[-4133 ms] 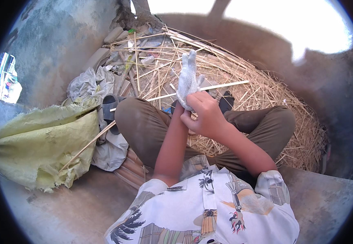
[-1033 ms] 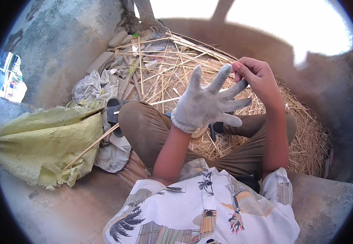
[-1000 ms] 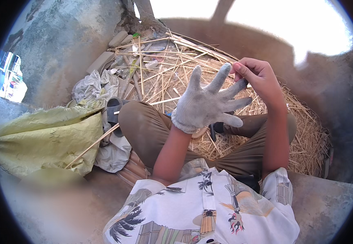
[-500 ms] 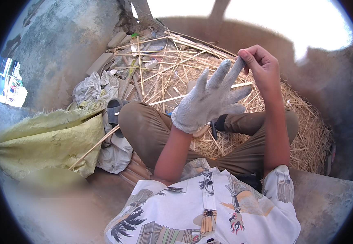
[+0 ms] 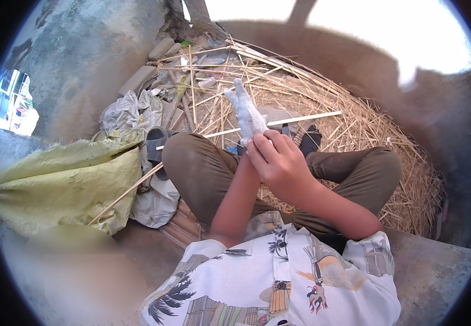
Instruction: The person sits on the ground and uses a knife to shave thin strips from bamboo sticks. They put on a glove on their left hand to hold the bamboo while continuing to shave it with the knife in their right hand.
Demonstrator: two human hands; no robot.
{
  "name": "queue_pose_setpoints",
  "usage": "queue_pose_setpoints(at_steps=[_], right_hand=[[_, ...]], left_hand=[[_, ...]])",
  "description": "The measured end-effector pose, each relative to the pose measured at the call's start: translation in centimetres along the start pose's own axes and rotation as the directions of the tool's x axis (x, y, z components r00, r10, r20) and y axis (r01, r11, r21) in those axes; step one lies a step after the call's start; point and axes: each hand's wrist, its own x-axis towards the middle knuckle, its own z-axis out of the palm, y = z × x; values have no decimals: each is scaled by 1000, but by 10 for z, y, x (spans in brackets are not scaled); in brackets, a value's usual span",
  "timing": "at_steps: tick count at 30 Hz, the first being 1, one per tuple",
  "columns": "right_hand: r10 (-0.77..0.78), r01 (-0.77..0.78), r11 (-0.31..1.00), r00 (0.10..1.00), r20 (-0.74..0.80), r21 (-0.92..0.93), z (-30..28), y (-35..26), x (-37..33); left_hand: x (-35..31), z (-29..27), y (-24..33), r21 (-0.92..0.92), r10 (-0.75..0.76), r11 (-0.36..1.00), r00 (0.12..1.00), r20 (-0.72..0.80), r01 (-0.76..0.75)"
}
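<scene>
Two hands met over the middle of the floor [image 5: 283, 101], well in from its edges, and what they shared was one pale grey glove [image 5: 244, 108]. It was on the left hand [image 5: 253, 120], long axis running from the wrist up to the fingertips, so it pointed away from the body toward the floor's far edge, leaning a bit left. Left fingers were stretched out, mostly bunched together with one tip apart, and nothing showed in their grip. The right hand [image 5: 281, 163] was bare, thumb and fingers pinching the glove down at its wrist end; those fingers hid most of the cuff.

Glove looked like soft knit, kinda fuzzy. Dry, stiff straw [image 5: 409, 168] curved along the floor's right edge, with rubble [image 5: 200, 70] in the far left corner. A flat pale strip [image 5: 308, 117] lay behind the hands, reaching the left knee. Over left: a yellowish woven sack [image 5: 61, 185] with a frayed rim, a crumpled whitish sack [image 5: 156, 204] and a grey slipper [image 5: 155, 144].

As for labels, the smooth white shirt [image 5: 246, 280] had palm and hut prints, plus a small dark tag [image 5: 238, 252] too tiny to read.
</scene>
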Motion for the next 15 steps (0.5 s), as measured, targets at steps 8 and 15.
queue_pose_setpoints(at_steps=[8, 15], right_hand=[[158, -167, 929, 986, 55, 329, 24, -2, -5], [329, -370, 681, 926, 187, 632, 7, -8, -24]], left_hand=[[13, 12, -3, -255, -453, 876, 878, -151, 408], [11, -5, 17, -297, -360, 879, 928, 98, 373]])
